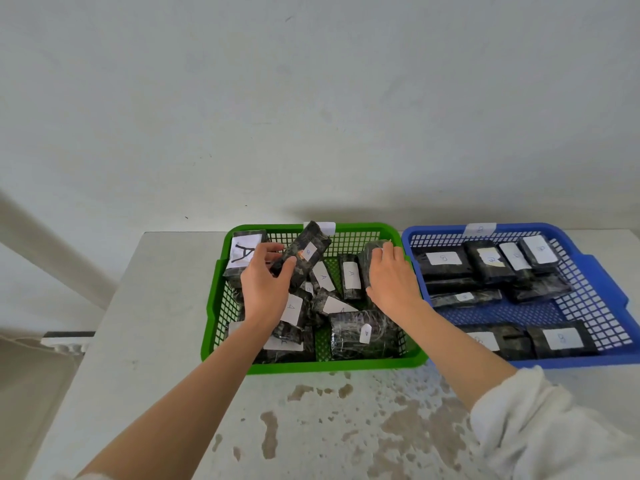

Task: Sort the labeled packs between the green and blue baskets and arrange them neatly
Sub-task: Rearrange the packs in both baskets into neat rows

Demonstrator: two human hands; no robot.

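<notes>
A green basket (pixel 311 365) in the middle of the table holds several dark wrapped packs with white labels, most marked A, lying jumbled. My left hand (pixel 263 285) grips a long dark pack (pixel 304 252) labelled B, lifted and tilted above the basket's back left. My right hand (pixel 391 278) rests on a dark pack (pixel 370 251) at the basket's right side, fingers curled over its top edge. To the right a blue basket (pixel 606 299) holds several packs labelled B, laid flat in rows.
Both baskets sit side by side against a pale wall, each with a white tag on its back rim. The white table (pixel 156 323) has worn brown patches near its front. A white sleeve (pixel 540 420) covers my right forearm.
</notes>
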